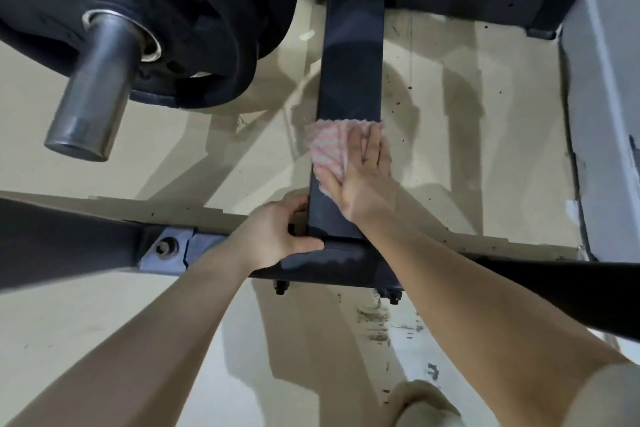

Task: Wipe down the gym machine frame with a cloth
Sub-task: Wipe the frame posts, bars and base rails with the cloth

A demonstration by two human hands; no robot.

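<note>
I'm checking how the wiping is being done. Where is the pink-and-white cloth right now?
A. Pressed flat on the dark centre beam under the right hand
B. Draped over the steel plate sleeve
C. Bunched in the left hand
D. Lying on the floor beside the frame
A: the right hand lies with straight fingers on the cloth, pressing it on the centre beam, while the left hand grips the beam's base.

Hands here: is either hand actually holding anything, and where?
Left hand grips the dark frame bar at its near end. Right hand only presses the cloth flat.
</note>
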